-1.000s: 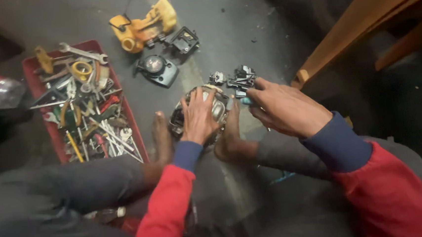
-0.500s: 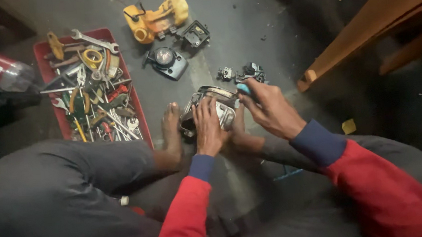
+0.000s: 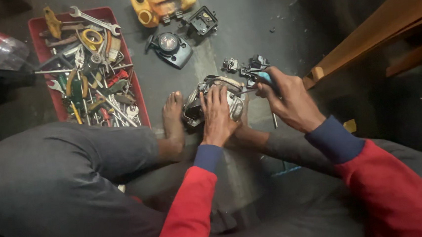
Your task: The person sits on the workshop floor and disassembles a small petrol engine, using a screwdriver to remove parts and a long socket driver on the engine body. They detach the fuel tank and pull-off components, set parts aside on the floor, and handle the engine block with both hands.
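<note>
Seated on a grey floor (image 3: 244,27), bare feet bracing a metal engine part (image 3: 214,101); left hand (image 3: 217,115) pressed flat on top of it; right hand (image 3: 286,98) gripping a blue-handled tool (image 3: 266,77) at its edge; red tray (image 3: 137,96) of wrenches and screwdrivers to the left; yellow casing (image 3: 163,3) and black cover (image 3: 170,48) beyond; wooden furniture (image 3: 378,37) at right.

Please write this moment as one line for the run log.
left hand: pressing metal engine part | right hand: gripping blue-handled tool
</note>
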